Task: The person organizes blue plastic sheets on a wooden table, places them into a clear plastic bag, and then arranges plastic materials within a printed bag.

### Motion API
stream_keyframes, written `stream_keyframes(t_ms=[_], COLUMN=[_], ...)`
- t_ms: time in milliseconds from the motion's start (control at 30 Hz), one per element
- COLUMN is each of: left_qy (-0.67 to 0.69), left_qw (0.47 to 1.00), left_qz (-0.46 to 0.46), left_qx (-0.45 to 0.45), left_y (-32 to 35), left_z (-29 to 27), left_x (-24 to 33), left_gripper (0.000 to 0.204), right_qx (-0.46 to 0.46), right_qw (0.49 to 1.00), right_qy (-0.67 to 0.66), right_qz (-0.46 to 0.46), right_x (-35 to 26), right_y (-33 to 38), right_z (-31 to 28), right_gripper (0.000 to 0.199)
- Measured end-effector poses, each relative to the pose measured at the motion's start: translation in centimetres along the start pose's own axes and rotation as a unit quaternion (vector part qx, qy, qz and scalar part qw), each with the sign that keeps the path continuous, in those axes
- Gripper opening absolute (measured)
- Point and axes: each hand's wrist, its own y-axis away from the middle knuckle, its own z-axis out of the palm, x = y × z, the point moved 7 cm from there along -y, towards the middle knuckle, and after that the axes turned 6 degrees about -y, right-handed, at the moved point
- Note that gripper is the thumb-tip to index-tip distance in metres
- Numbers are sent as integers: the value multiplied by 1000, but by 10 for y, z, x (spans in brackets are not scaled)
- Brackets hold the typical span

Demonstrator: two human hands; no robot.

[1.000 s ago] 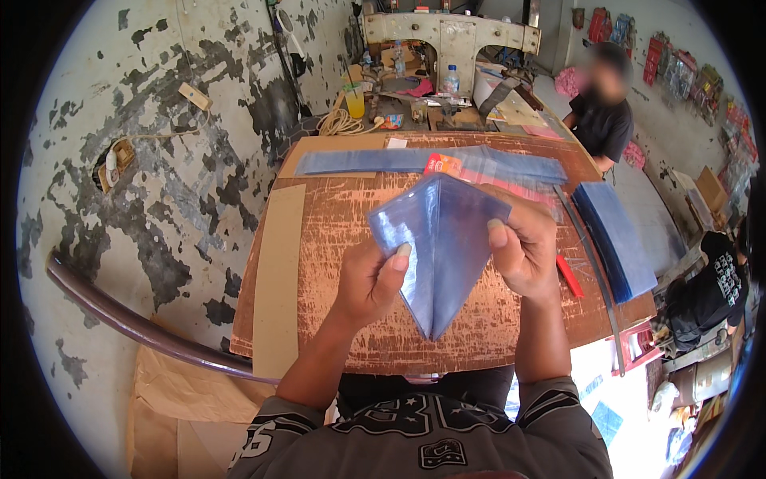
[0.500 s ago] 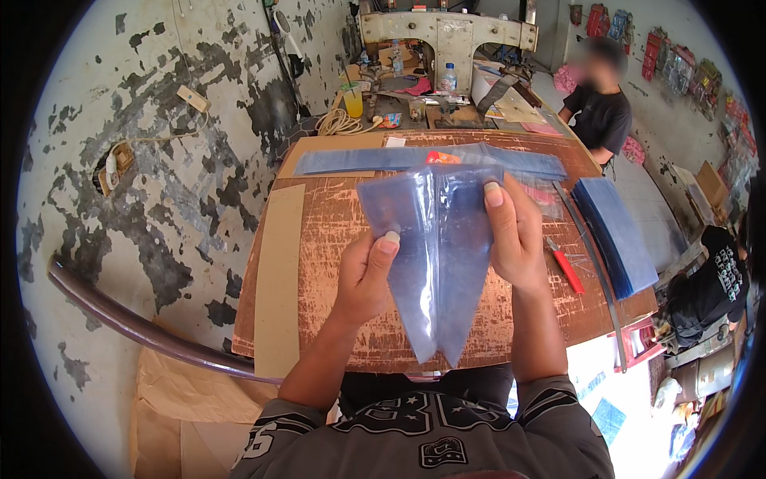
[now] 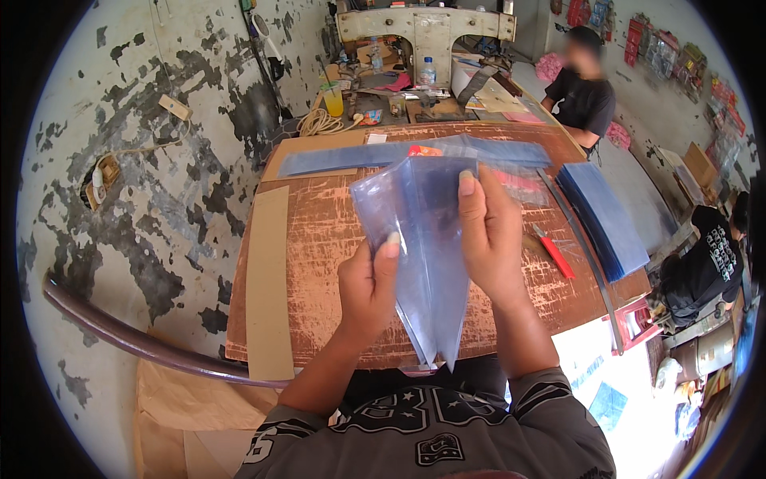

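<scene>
Between my hands, above the worn brown table [image 3: 327,239], hang clear bluish plastic sheets [image 3: 427,239], creased down the middle with their lower ends tapering to points. My left hand [image 3: 371,279] pinches their left edge, thumb on top. Higher up, my right hand [image 3: 491,239] grips the right edge near the upper corner, also with its thumb on the front. The fingers behind the plastic are mostly hidden. Right of my right hand lies a red-handled cutter or pliers-like tool [image 3: 556,255]. A long bluish plastic strip [image 3: 343,160] lies beyond the sheets.
A stack of bluish plastic sheets [image 3: 602,223] sits at the table's right, beside a long dark strip [image 3: 586,263]. Cardboard [image 3: 269,287] lies along the left edge. A large press machine [image 3: 427,36], a yellow drink [image 3: 333,100] and coiled cord [image 3: 319,122] are behind. A person [image 3: 582,96] sits far right.
My right hand has come inward and the plastic sheets have narrowed, folding closer together along the middle. The whole view has shifted slightly. Both hands keep their hold.
</scene>
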Motion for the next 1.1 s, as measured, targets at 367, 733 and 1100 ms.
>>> stream_keyframes(t_ms=[367, 733, 1100], left_qy=[85, -13, 88], left_qw=[995, 1000, 992], left_qz=[-25, -8, 5], left_qx=[-36, -13, 91], left_y=[37, 49, 43], left_z=[12, -1, -8], left_x=[-9, -21, -31], left_gripper=[54, 30, 22], right_qx=[5, -21, -44], right_qw=[995, 999, 991], right_qy=[89, 14, 95], right_qz=[-33, -43, -82], right_x=[-20, -32, -34], right_y=[12, 35, 59], right_z=[-3, 13, 30], right_gripper=[23, 38, 55])
